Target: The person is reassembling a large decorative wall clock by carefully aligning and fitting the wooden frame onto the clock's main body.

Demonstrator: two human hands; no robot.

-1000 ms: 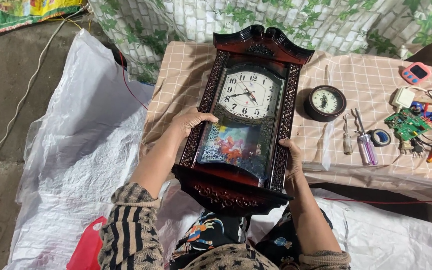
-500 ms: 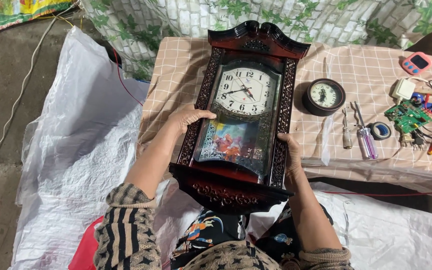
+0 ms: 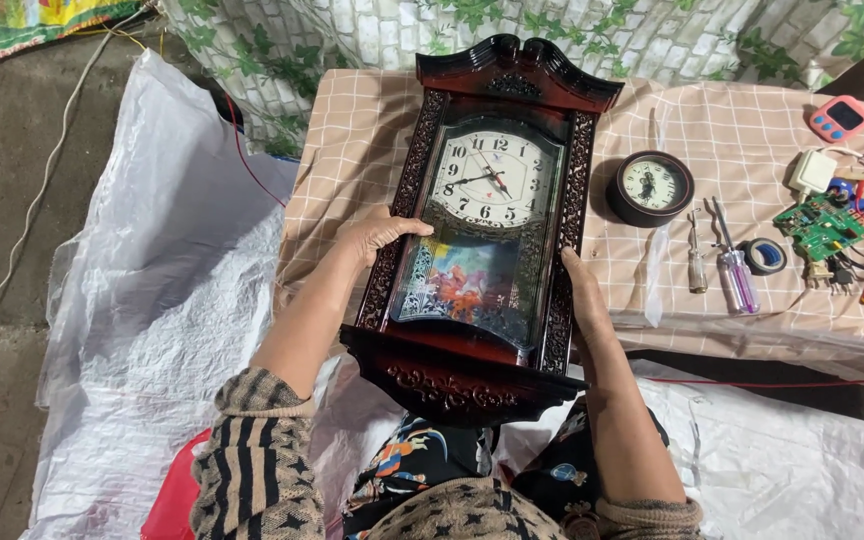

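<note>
- The wall clock (image 3: 492, 230) is being gripped by its carved side frames, left hand (image 3: 377, 235) and right hand (image 3: 580, 290) fingers curled closed around opposite edges.
- Its base is being kept below the fingers, overhanging the table (image 3: 352, 130); level, even pressure is being advised, clear of the glass.

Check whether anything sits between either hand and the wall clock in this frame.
Nothing visible does. The left hand lies directly on the wall clock at its left frame, and the right hand presses its right frame. The small round clock lies apart, to the right.
</note>
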